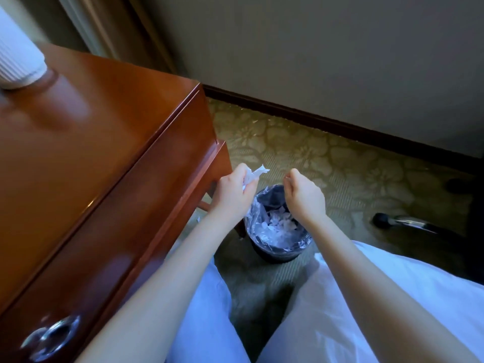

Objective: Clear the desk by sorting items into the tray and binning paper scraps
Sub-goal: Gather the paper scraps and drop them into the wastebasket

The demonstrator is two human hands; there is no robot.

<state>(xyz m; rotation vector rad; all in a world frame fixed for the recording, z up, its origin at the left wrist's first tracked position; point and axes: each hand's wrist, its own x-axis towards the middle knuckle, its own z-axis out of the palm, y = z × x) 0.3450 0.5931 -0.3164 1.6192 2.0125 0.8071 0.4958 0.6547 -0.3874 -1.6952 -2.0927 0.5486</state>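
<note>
A small dark waste bin [277, 251] lined with a clear plastic bag stands on the carpet between my knees and the desk corner. White paper scraps [280, 224] lie inside it. My left hand [233, 192] hovers above the bin's left rim and grips a crumpled white paper scrap [255, 174] that sticks out past the fingers. My right hand [303, 195] hangs above the bin's right rim with its fingers curled; nothing shows in it.
The reddish wooden desk [91, 153] fills the left side, its corner close to my left hand, with a drawer ring pull [49, 336] below. A white ribbed lamp base [18, 61] stands on it. A chair's castor leg [408, 224] lies at right.
</note>
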